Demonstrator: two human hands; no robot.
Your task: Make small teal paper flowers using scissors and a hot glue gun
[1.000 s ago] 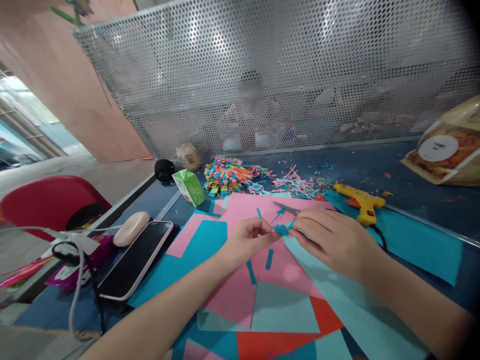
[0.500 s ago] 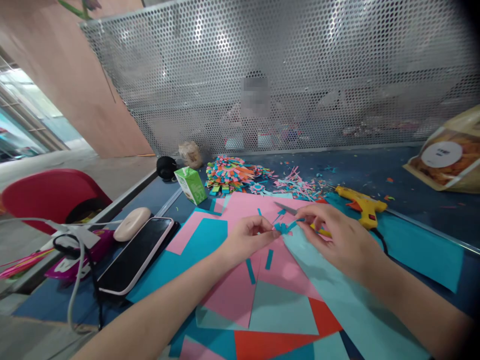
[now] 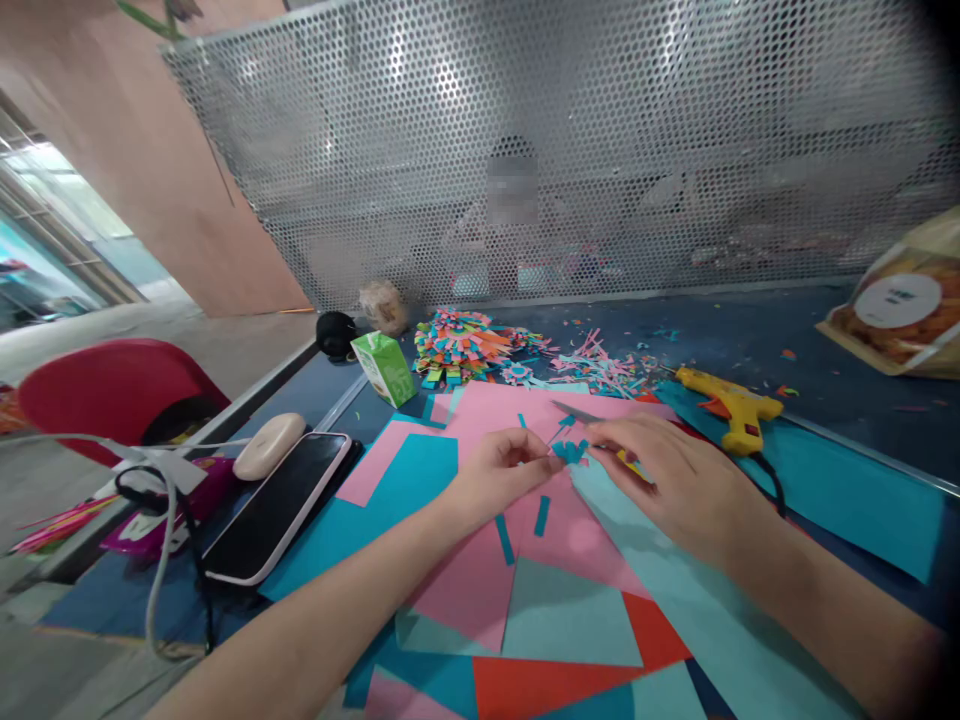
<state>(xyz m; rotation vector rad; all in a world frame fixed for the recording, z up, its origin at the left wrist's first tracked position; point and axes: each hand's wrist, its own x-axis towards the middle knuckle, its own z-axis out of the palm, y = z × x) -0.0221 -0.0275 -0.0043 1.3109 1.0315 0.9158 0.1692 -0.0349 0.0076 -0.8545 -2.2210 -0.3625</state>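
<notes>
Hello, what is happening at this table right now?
A person sits at a table covered with coloured paper sheets. The left hand and right hand together pinch a small teal paper piece above the pink sheet. Scissors lie just behind it, a yellow glue gun to the right, a phone to the left.

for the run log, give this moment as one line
left hand: pinches teal paper piece | right hand: pinches same piece | glue gun: on table, untouched
</notes>
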